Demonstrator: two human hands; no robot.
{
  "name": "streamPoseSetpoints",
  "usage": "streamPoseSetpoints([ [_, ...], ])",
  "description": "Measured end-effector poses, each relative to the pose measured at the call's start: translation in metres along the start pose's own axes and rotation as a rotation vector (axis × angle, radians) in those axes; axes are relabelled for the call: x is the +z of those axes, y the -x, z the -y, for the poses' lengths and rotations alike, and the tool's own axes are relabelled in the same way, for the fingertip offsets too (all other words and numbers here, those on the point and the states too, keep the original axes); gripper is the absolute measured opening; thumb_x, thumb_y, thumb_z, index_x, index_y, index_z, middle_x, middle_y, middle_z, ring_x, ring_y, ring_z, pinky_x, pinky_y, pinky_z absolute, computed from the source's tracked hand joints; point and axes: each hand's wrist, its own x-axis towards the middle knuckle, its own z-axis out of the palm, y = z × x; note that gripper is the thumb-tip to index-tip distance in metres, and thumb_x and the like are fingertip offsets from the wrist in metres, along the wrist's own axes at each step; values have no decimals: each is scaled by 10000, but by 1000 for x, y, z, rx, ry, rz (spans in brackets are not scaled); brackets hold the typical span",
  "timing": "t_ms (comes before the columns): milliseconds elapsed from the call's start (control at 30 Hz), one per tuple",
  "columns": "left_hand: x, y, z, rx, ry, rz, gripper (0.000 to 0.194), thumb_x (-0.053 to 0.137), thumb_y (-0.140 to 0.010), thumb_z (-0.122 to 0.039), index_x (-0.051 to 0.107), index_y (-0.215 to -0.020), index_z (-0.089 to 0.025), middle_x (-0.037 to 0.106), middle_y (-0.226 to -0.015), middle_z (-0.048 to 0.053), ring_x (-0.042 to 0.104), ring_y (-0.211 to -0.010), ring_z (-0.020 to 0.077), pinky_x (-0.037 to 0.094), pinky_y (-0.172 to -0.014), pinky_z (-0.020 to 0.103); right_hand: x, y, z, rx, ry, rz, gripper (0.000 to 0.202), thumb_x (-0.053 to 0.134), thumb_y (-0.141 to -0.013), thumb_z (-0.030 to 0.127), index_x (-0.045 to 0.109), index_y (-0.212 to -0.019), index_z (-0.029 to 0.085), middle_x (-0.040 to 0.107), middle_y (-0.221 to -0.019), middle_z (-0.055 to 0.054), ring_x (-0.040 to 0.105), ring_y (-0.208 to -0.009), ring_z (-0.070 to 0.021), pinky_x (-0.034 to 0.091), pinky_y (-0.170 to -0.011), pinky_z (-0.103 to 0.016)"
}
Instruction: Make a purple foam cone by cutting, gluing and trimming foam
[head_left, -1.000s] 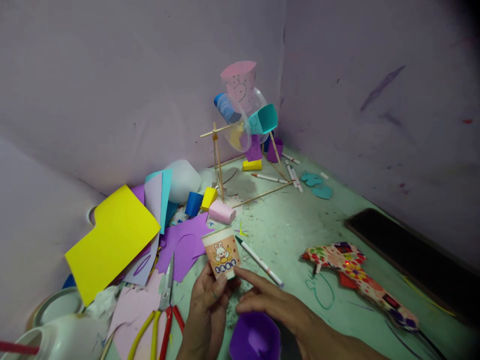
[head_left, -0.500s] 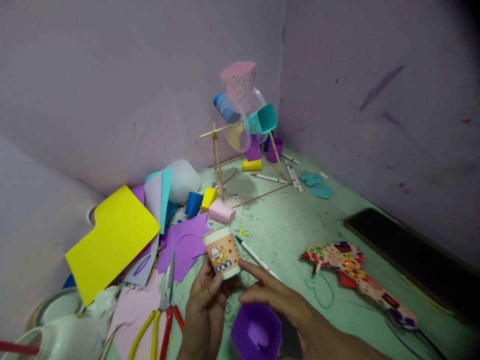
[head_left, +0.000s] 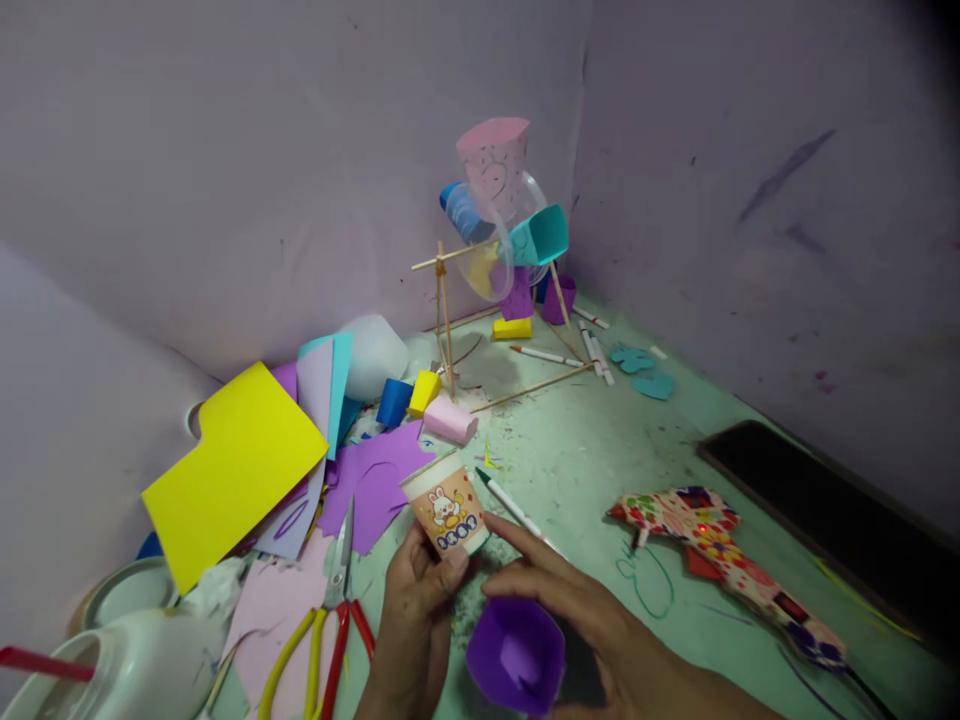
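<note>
In my left hand (head_left: 420,605) is a small paper cup (head_left: 448,508) printed with a bunny, tilted on its side, thumb over its lower edge. My right hand (head_left: 577,610) curls round a purple paper cup (head_left: 516,655), whose open top faces me. The right index fingertip reaches to the bunny cup's base. Just beyond the hands lies a green-tipped white marker (head_left: 517,508). Left of my left hand rest scissors (head_left: 341,565) with yellow and red handles. A flower-patterned hot glue gun (head_left: 720,560) lies to the right.
A stick-and-plastic-ring wheel (head_left: 495,240) carrying coloured paper cups stands at the back. Small paper cups, including a pink one (head_left: 450,420), lie before it. Yellow paper (head_left: 232,470) and other sheets pile up left. A dark phone-like slab (head_left: 810,530) lies right; a white container (head_left: 142,660) sits front left.
The bunny cup has turned slightly in my left hand, so its print faces me more. The whole view has shifted a little, while both hands keep their hold.
</note>
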Motion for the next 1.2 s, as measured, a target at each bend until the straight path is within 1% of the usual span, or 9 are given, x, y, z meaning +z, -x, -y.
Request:
streamPoseSetpoints([
  [133,-2,-1,1,19,-20,-7,606,776,-622,-248,542,-1172,-150,629,-1163,137,574,-1094,312,469,-863,360,1,1,0,1,9,-11,601,797,-643,342,602,-1204,244,350,-1490,-130,330,-1355,-322,356,-1064,-446],
  [233,-6,-5,5,29,-30,-15,623,781,-612,-248,534,-1174,-149,632,-1156,143,595,-1058,304,476,-849,365,1,3,-1,-3,29,-20,606,801,-638,331,597,-1204,257,360,-1486,-122,338,-1351,-325,362,-1060,-458],
  [367,-9,-8,8,48,-12,-4,640,785,-603,-238,529,-1184,-159,637,-1167,139,572,-1110,306,463,-887,364,2,4,-1,-18,41,-20,603,803,-633,331,598,-1195,252,362,-1483,-129,345,-1348,-326,365,-1059,-456],
  [533,-6,-7,6,48,-25,-7,620,784,-599,-243,542,-1163,-149,647,-1158,143,574,-1115,313,484,-855,341,2,3,-2,-27,30,-23,605,801,-642,336,587,-1202,251,340,-1494,-135,336,-1352,-324,366,-1057,-458],
  [667,-3,-6,4,49,-3,-7,649,787,-589,-243,527,-1176,-149,638,-1182,150,572,-1124,324,471,-895,368,3,3,-5,-34,16,-16,615,796,-651,325,568,-1219,264,323,-1504,-123,310,-1368,-305,354,-1066,-442],
  [800,-3,-6,4,45,4,-29,699,797,-570,-238,502,-1197,-151,646,-1167,150,562,-1140,324,430,-954,389,3,4,-7,-46,11,-4,619,787,-664,331,557,-1232,250,320,-1504,-134,296,-1375,-296,346,-1071,-431],
  [967,-4,-8,6,34,-3,-40,730,802,-568,-258,486,-1217,-149,650,-1157,154,557,-1145,328,403,-975,404,2,4,-5,-54,40,5,594,766,-683,327,554,-1233,251,335,-1498,-131,289,-1380,-285,343,-1072,-421],
  [1100,-5,-8,2,54,-72,-53,705,809,-556,-280,507,-1175,-131,644,-1159,162,559,-1137,342,435,-935,393,3,2,-6,-87,49,-56,564,770,-680,355,580,-1197,235,379,-1472,-134,328,-1365,-285,360,-1063,-383],
  [1200,-1,-11,-7,129,-226,-121,687,809,-568,-293,494,-1159,-139,656,-1134,137,596,-1085,305,462,-901,362,6,5,-8,-210,-5,-173,501,707,-750,386,567,-1209,243,472,-1398,-132,437,-1297,-281,416,-1012,-355],
])
